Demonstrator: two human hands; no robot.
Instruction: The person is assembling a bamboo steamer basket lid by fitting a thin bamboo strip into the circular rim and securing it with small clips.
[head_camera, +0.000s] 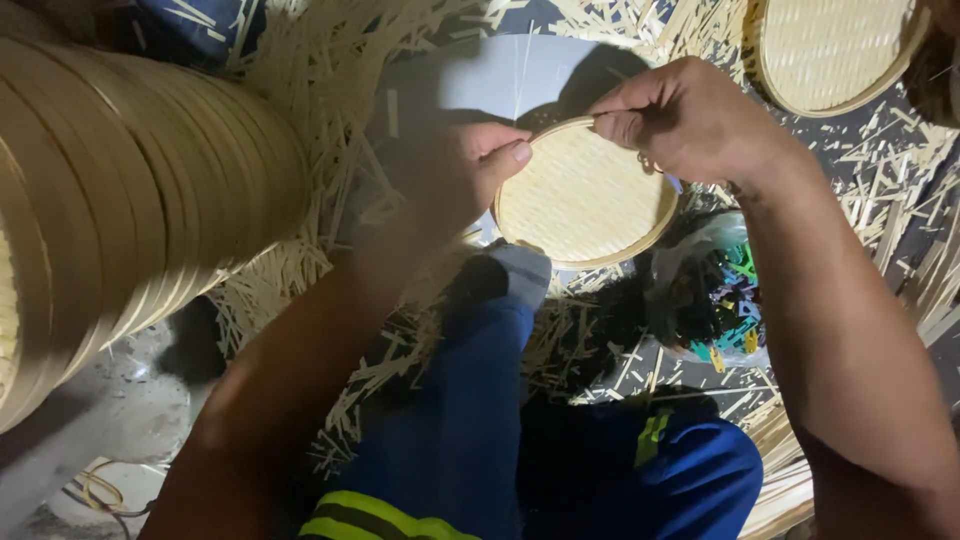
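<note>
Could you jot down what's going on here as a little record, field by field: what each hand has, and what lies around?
left hand: thumb pressed on the left rim of a round woven tray
right hand: pinches the tray's upper rim
tray: held above the knees, woven face toward the camera
stack: many bamboo rings, lying on its side at left
second tray: top right, on the ground
floor: littered with bamboo slivers
bag: clear, with coloured small parts, below the tray
clothing: blue trousers

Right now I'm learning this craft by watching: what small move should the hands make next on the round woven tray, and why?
Probably turn the round woven bamboo tray slightly: the right hand pinches its top rim, while the left hand only steadies the left edge.
</note>
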